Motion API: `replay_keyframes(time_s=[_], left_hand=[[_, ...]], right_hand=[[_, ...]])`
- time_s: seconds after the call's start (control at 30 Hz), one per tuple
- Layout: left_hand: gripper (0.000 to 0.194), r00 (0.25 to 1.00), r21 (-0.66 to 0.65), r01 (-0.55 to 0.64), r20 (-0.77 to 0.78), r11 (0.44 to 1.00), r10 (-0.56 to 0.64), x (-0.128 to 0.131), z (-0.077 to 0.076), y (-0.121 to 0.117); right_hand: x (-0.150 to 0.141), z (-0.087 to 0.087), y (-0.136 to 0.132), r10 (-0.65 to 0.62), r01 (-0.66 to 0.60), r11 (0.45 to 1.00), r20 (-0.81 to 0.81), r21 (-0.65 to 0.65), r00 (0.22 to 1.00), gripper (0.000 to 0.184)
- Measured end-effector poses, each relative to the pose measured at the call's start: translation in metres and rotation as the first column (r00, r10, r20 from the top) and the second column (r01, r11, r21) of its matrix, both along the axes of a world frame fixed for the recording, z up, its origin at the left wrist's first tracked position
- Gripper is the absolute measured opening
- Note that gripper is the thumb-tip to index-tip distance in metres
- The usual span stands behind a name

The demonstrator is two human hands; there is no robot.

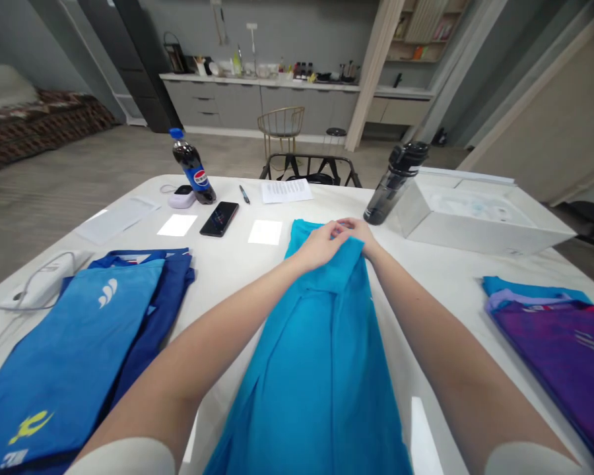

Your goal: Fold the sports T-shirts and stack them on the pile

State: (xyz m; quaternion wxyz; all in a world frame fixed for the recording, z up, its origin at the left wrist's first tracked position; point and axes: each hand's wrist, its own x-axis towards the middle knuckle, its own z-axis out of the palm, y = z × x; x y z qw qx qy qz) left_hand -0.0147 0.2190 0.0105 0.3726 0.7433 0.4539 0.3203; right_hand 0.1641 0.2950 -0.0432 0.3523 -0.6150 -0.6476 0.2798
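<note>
Head view: left hand and right hand meet, fingers curled nearly closed, pinching the far end of one turquoise garment that stretches back below them! Sides look folded in, length not yet doubled. Two folded piles flank them: blue pile left, purple-topped pile right.

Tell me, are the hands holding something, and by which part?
The left hand and right hand touch the bright blue garment at its far end; whether the fingers actually grip it can't be told.
</note>
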Motion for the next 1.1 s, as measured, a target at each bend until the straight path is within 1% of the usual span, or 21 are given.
replay_keyframes(time_s=[0.07,0.1,0.17,0.2,0.23,0.3,0.37,0.43,0.5,0.57,0.63,0.7,0.73,0.8,0.83,0.9,0.93,0.97,1.0,1.03,1.1], left_hand=[[0.021,0.976,0.117,-0.068,-0.197,0.991,0.09,-0.002,-0.025,0.008],[0.024,0.934,0.189,-0.097,-0.321,0.977,0.155,-0.008,-0.036,0.012],[0.032,0.805,0.295,-0.114,-0.533,0.949,0.262,-0.023,-0.052,0.022],[0.035,0.736,0.325,-0.1,-0.612,0.94,0.29,-0.03,-0.057,0.027],[0.036,0.689,0.33,-0.081,-0.664,0.941,0.292,-0.036,-0.061,0.032],[0.036,0.637,0.316,-0.058,-0.719,0.947,0.279,-0.043,-0.066,0.041],[0.033,0.613,0.321,-0.063,-0.735,0.945,0.29,-0.046,-0.068,0.047],[0.03,0.603,0.341,-0.092,-0.729,0.935,0.325,-0.046,-0.065,0.051],[0.028,0.605,0.377,-0.144,-0.699,0.915,0.383,-0.044,-0.06,0.053],[0.029,0.617,0.426,-0.22,-0.637,0.878,0.463,-0.041,-0.053,0.054],[0.029,0.628,0.463,-0.273,-0.578,0.843,0.521,-0.036,-0.047,0.054],[0.029,0.627,0.463,-0.302,-0.562,0.833,0.539,-0.029,-0.044,0.053],[0.029,0.624,0.456,-0.317,-0.56,0.832,0.545,-0.025,-0.044,0.051],[0.031,0.644,0.451,-0.314,-0.545,0.835,0.537,-0.019,-0.047,0.043],[0.034,0.678,0.451,-0.278,-0.533,0.848,0.506,-0.017,-0.05,0.037],[0.039,0.765,0.446,-0.139,-0.518,0.884,0.382,-0.017,-0.059,0.021],[0.041,0.796,0.433,-0.063,-0.521,0.899,0.307,-0.018,-0.064,0.011],[0.043,0.811,0.411,-0.002,-0.532,0.912,0.241,-0.019,-0.069,0.0],[0.046,0.812,0.38,0.037,-0.551,0.924,0.194,-0.021,-0.074,-0.01],[0.049,0.802,0.35,0.057,-0.573,0.935,0.165,-0.023,-0.079,-0.02],[0.055,0.775,0.308,0.068,-0.615,0.949,0.144,-0.026,-0.089,-0.036]], right_hand=[[0.03,-0.008,-0.018,-0.107,0.107,0.994,0.021,-0.025,0.994,0.039],[0.041,-0.011,-0.029,-0.144,0.146,0.989,0.052,-0.03,0.988,0.045],[0.052,-0.012,-0.049,-0.147,0.153,0.988,0.16,-0.023,0.976,0.055],[0.053,-0.012,-0.059,-0.116,0.124,0.992,0.234,-0.019,0.965,0.056],[0.052,-0.012,-0.067,-0.078,0.088,0.996,0.311,-0.019,0.947,0.055],[0.045,-0.013,-0.078,-0.02,0.036,0.999,0.436,-0.029,0.9,0.047],[0.039,-0.014,-0.085,0.007,0.017,0.999,0.491,-0.046,0.871,0.036],[0.036,-0.013,-0.087,0.009,0.019,0.998,0.482,-0.052,0.876,0.027],[0.039,-0.008,-0.085,-0.015,0.038,0.998,0.421,-0.047,0.907,0.023],[0.044,0.0,-0.079,-0.076,0.089,0.996,0.341,-0.022,0.937,0.022],[0.051,0.006,-0.069,-0.161,0.168,0.986,0.289,0.0,0.944,0.022],[0.055,0.007,-0.057,-0.226,0.241,0.971,0.298,-0.012,0.927,0.02],[0.055,0.006,-0.052,-0.239,0.264,0.964,0.323,-0.037,0.916,0.021],[0.05,0.001,-0.05,-0.239,0.282,0.958,0.385,-0.057,0.891,0.031],[0.044,-0.002,-0.054,-0.244,0.279,0.96,0.411,-0.026,0.878,0.037],[0.03,-0.007,-0.071,-0.241,0.219,0.97,0.444,0.102,0.863,0.046],[0.022,-0.009,-0.083,-0.215,0.156,0.974,0.459,0.163,0.862,0.047],[0.014,-0.012,-0.097,-0.165,0.08,0.978,0.48,0.194,0.862,0.049],[0.006,-0.015,-0.111,-0.096,0.001,0.983,0.509,0.184,0.855,0.051],[0.0,-0.018,-0.124,-0.022,-0.066,0.987,0.541,0.143,0.841,0.053],[-0.009,-0.026,-0.145,0.086,-0.135,0.99,0.6,0.037,0.796,0.056]])
